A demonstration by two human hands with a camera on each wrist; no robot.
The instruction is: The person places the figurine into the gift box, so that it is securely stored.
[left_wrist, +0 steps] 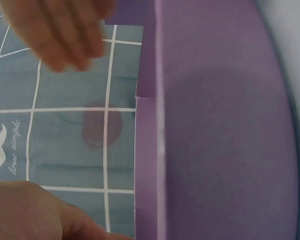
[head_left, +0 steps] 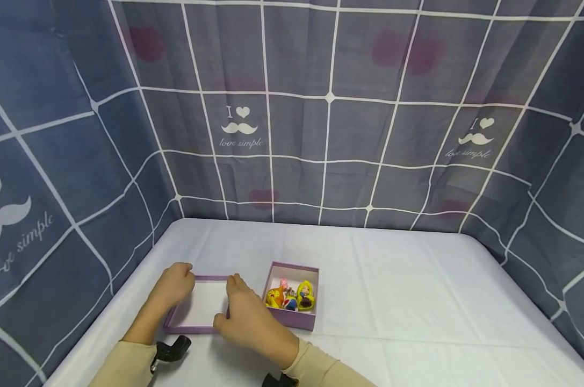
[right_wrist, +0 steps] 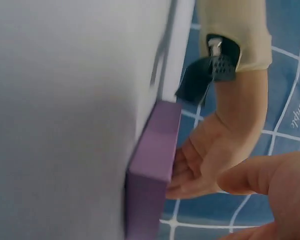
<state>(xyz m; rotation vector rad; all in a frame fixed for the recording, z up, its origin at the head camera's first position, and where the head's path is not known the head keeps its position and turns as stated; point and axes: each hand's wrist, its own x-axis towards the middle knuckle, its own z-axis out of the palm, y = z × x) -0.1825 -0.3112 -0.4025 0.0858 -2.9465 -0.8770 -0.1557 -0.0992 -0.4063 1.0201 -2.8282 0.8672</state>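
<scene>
A shallow purple box lid (head_left: 202, 303) lies on the white surface with its white inside facing up. By its left rim is my left hand (head_left: 175, 285); in the right wrist view the fingers of that left hand (right_wrist: 204, 155) look loosely bent beside the lid (right_wrist: 157, 137). Over the right rim reaches my right hand (head_left: 250, 317), thumb spread from the fingers. The left wrist view shows the right hand (left_wrist: 65, 30) blurred, its fingers straight and apart from the purple wall (left_wrist: 224, 130). Whether the left fingertips touch the lid is hard to tell.
Right of the lid stands an open purple box (head_left: 296, 321). Inside are small toy figures, among them a yellow-haired figure (head_left: 305, 295) and an orange-yellow figure (head_left: 274, 297). A grey-blue checked curtain (head_left: 296, 129) surrounds the white table (head_left: 393, 301).
</scene>
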